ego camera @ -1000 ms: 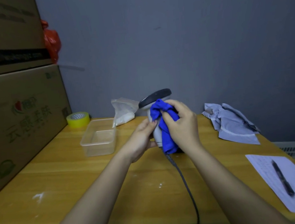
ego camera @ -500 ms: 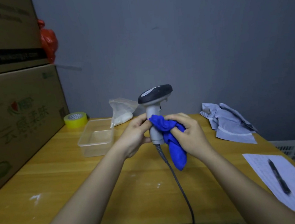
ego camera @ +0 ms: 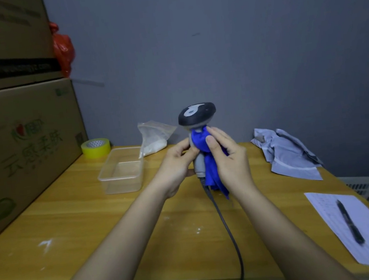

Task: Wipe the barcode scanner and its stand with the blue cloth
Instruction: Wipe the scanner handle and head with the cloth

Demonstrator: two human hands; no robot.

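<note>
The grey barcode scanner (ego camera: 196, 115) with a dark head is held upright above the wooden table (ego camera: 76, 213). My left hand (ego camera: 177, 164) grips its grey handle from the left. My right hand (ego camera: 227, 155) presses the blue cloth (ego camera: 206, 158) around the handle just under the head, and the cloth's tail hangs down past the handle's base. The scanner's dark cable (ego camera: 226, 225) runs from the handle down over the table's front edge. No stand is visible; the hands and cloth hide what is behind them.
A clear plastic tub (ego camera: 122, 169), a yellow tape roll (ego camera: 96, 147) and a bag of white powder (ego camera: 153, 139) sit at the back left. Cardboard boxes (ego camera: 21, 146) stand at the left. A grey cloth (ego camera: 289, 152) lies at right; a pen (ego camera: 349, 220) rests on paper (ego camera: 364, 231).
The scanner has been lifted upright off the table. The blue cloth slid down the handle, then back up to just under the head, with the head now turned toward me.
</note>
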